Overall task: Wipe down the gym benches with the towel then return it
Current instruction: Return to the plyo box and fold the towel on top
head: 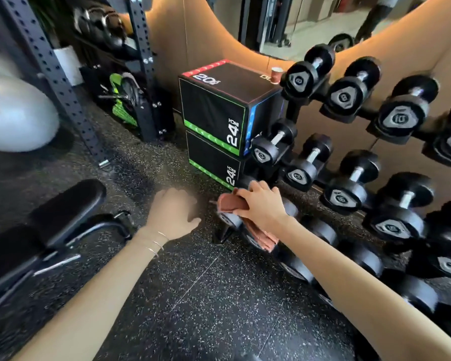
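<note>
A folded rust-coloured towel [229,204] lies draped over the end dumbbell [229,220] on the lowest row of the rack, and part of it hangs down at the near side. My right hand [261,204] rests on top of it with the fingers closed around its fold. Left of that, my left hand [173,213] hovers over the floor, blurred, fingers loosely curled and holding nothing. The black padded gym bench [63,209] stands at the lower left, its pad end pointing toward the rack.
A dumbbell rack [362,152] runs along the right wall. Two stacked black plyo boxes [214,118] stand behind the towel, with a paper cup [276,74] on top. A squat rack post [52,74] and a grey exercise ball [13,110] are at the left. Speckled rubber floor lies below.
</note>
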A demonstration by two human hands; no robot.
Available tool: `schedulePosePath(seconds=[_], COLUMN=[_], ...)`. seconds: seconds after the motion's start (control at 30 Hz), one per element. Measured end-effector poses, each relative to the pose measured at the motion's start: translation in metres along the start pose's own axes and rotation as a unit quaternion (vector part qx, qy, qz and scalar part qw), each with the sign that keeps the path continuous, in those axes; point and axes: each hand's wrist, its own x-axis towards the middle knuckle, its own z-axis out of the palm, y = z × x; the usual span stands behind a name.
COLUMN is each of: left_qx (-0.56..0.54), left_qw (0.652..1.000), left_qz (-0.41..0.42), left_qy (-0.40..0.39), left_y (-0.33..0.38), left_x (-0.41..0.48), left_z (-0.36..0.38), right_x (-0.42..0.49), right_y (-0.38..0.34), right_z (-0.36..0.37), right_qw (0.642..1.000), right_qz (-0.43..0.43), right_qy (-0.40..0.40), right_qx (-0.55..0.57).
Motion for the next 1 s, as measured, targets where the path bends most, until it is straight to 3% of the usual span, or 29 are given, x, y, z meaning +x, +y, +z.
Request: schedulePosePath(seconds=[0.47,1.0], left_qx=[-0.010,-0.017], left_qw=[0.996,0.998], left_qz=[-0.088,-0.056], left_qy=[-0.018,-0.017], left_y=[-0.082,-0.136], left_x=[0.129,0.343], left_z=[0.023,0.022], right_x=[0.194,0.389], right_y=[0.004,0.071], right_z=[0.010,-0.007], right_qw=[0.996,0.998], right_qz=[-0.079,-0.054], right_qy=[-0.025,-0.034], right_qx=[-0.020,-0.028])
